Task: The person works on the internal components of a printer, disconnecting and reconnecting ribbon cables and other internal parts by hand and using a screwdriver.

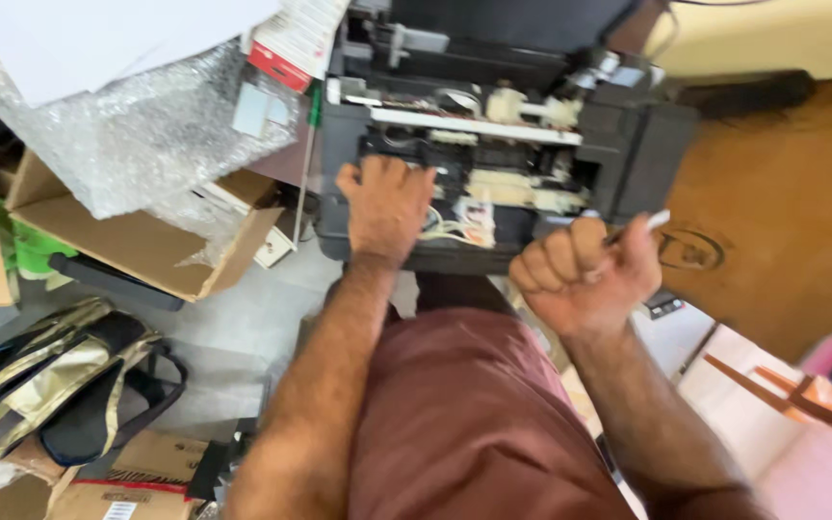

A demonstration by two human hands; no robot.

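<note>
Left hand (384,204): palm down, fingers spread and curled over the front edge of the opened printer (493,144), pressing on the dark carriage area inside. It grips nothing loose; it looks placed to steady the machine or hold a part in position. Right hand (585,273): closed in a tight fist around a thin tool (649,223), whose pale tip sticks out past the thumb toward the printer's right side. The fist grip suggests a screwdriver or similar, but motion blur hides the tip.

Printer: black body, cover off, sitting just ahead of the person's knees, tilted toward them so the inner works face the camera. A white rail runs across the top of the cavity; cream plastic gears and thin tubing show beneath it, just right of the left hand. Having it this close lets both hands reach in from the lap.

Person: seated, maroon garment (464,414) filling the lower centre.

Surroundings: open cardboard box (146,246) to the left, bubble wrap (137,125) and white sheets heaped over it. Black-and-gold bag (60,376) on the pale floor at lower left, more cardboard beneath it. Brown surface (782,212) with a dark oval mark on the right; wooden frame pieces at lower right.
</note>
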